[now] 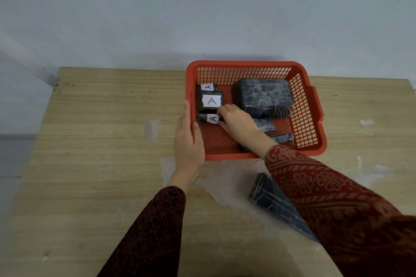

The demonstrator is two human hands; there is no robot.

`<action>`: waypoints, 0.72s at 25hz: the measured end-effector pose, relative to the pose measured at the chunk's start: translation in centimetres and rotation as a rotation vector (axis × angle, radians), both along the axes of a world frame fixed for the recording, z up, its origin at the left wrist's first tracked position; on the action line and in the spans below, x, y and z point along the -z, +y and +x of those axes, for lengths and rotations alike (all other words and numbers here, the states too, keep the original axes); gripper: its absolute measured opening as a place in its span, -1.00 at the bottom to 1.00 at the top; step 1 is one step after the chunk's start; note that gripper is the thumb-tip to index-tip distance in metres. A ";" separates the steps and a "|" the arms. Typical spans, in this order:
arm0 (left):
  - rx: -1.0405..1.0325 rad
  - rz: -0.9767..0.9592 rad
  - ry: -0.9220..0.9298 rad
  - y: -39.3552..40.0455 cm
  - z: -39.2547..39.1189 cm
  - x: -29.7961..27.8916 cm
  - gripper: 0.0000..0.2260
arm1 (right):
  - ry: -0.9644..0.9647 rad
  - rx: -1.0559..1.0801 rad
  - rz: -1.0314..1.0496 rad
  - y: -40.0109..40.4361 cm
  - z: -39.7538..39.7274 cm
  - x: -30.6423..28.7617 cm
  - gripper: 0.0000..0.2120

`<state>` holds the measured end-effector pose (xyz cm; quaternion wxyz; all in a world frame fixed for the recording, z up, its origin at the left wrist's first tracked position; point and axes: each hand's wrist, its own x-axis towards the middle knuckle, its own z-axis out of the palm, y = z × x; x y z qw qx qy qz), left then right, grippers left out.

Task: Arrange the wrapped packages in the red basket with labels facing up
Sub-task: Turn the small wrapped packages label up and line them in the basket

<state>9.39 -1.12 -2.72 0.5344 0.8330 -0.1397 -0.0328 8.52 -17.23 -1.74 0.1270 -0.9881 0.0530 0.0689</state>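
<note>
The red basket (308, 117) stands on the table at the back right. Along its left side lie three dark wrapped packages with white "A" labels facing up: a far one (208, 87), a middle one (211, 101) and a near narrow one (208, 118). My right hand (236, 123) is inside the basket, its fingers closed on the right end of the near narrow package. My left hand (188, 141) lies flat against the basket's left front rim, thumb over the edge. A large package (263, 96) with no visible label fills the right side. Two small dark packages (279, 137) lie near my right wrist.
One more dark wrapped package (270, 200) lies on the wooden table (101, 141) in front of the basket, partly under my right sleeve, on a patch of clear film. Tape scraps mark the table. A pale wall rises right behind the basket.
</note>
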 end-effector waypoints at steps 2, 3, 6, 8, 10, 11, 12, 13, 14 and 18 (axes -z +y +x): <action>0.003 -0.013 0.005 -0.2 -0.1 0.0 -0.52 | -0.018 -0.049 0.003 -0.5 -0.5 -0.7 -0.76; 0.003 -0.022 0.009 -0.2 -0.1 0.0 -0.52 | -0.035 -0.068 0.012 -1.0 -1.0 -1.2 -0.76; 0.015 -0.049 0.036 -0.2 -0.1 0.2 -0.51 | -0.047 -0.089 0.071 -3.9 -3.7 -2.8 -0.77; 0.027 -0.063 0.054 -0.2 -0.1 0.2 -0.51 | 0.033 -0.092 0.089 -6.4 -6.1 -3.6 -0.75; 0.031 -0.073 0.058 -0.1 -0.1 0.2 -0.50 | 0.155 -0.083 0.066 -8.5 -8.2 -4.0 -0.71; 0.034 -0.078 0.054 -0.1 -0.1 0.2 -0.50 | 0.204 -0.082 0.047 -9.3 -9.0 -4.0 -0.68; 0.037 -0.082 0.050 -0.1 -0.1 0.2 -0.50 | 0.232 -0.082 0.035 -9.9 -9.6 -4.0 -0.65; 0.038 -0.084 0.050 -0.1 -0.1 0.3 -0.50 | 0.244 -0.083 0.028 -10.3 -9.9 -3.9 -0.63; 0.037 -0.081 0.052 0.0 0.0 0.3 -0.50 | 0.249 -0.085 0.021 -10.5 -9.9 -3.7 -0.62; 0.029 -0.066 0.053 0.0 0.0 0.2 -0.50 | 0.290 -0.172 -0.099 -10.6 -8.7 -3.3 -0.66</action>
